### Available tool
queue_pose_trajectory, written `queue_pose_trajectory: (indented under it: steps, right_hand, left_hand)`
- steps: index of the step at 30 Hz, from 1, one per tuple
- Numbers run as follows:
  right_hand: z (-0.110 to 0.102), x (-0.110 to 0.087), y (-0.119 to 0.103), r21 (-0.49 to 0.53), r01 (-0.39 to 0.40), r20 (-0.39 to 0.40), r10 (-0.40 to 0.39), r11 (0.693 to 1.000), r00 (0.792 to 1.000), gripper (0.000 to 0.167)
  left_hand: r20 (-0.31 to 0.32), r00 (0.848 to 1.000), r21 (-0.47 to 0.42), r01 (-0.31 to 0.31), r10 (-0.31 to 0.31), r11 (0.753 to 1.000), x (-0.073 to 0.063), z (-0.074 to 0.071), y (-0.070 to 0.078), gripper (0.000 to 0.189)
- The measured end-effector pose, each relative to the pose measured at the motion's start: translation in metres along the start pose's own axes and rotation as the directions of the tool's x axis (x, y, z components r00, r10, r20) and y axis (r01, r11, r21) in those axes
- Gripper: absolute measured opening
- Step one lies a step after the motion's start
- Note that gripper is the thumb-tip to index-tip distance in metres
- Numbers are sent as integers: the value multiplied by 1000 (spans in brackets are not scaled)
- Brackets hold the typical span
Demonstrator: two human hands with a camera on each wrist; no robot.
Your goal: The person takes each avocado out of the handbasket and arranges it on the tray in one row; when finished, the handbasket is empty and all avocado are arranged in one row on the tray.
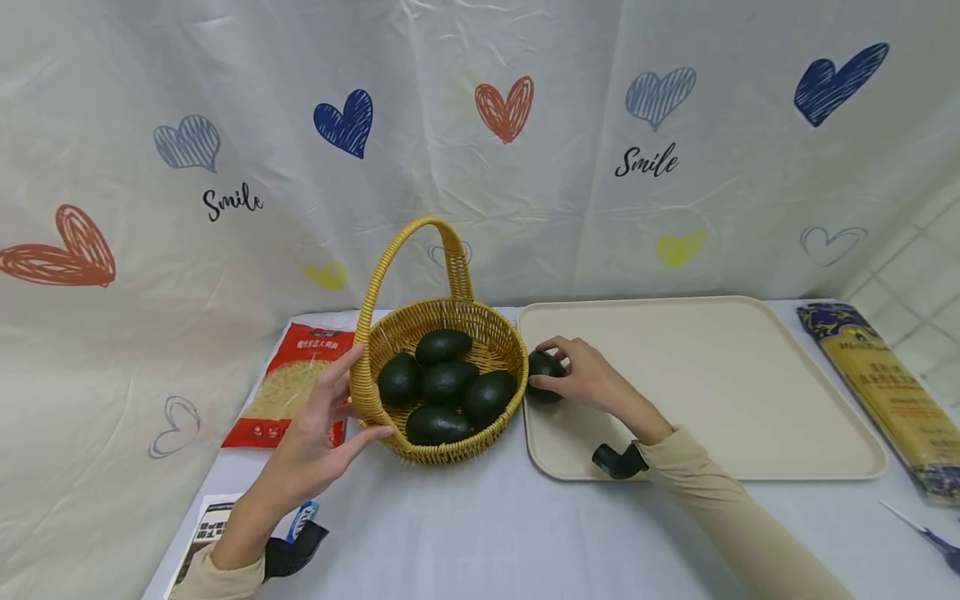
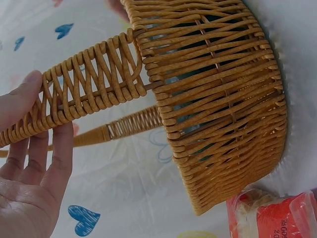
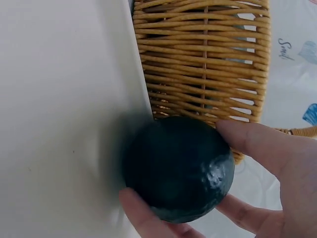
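Note:
A yellow woven basket (image 1: 450,454) with a tall arched handle holds several dark green avocados (image 1: 448,382). My left hand (image 1: 311,454) is at the near left side of that handle. In the left wrist view, the thumb lies on one side of the woven handle (image 2: 89,82) and the fingers (image 2: 62,153) on the other, gripping it. With thumb and fingers, my right hand (image 1: 588,375) holds another avocado (image 3: 178,168) at the left edge of a cream tray (image 1: 712,392), right beside the basket wall.
Behind the basket's left side lies a red bag of pasta (image 1: 288,392). A long yellow and purple package (image 1: 881,392) lies right of the tray, with a purple-handled tool (image 1: 937,542) near it. A printed packet (image 1: 217,521) lies by the left forearm. A curtain with hearts (image 1: 555,208) hangs behind.

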State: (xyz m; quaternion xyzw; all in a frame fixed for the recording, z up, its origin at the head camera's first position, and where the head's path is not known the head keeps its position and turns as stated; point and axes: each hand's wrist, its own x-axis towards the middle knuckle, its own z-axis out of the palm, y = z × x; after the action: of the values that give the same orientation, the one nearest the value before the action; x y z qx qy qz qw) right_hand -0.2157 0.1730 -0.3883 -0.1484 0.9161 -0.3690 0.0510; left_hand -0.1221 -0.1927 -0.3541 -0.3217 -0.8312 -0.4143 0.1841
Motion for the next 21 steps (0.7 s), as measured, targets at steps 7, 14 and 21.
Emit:
queue_pose_trajectory:
  steps: [7,14,21]
  right_hand:
    - [-2,-2,-4,-11,-5,24,5,1000,1000,58]
    - [-1,2,-1,-20,15,62,-14,1000,998,57]
    - [3,4,-1,8,-35,25,35,999,999,55]
  left_hand:
    - [1,1000,1,-11,11,1000,2,0,-1,114]
    - [1,1000,-7,-12,12,1000,2,0,-1,118]
    - [-11,1000,-8,-15,15,1000,2,1,2,117]
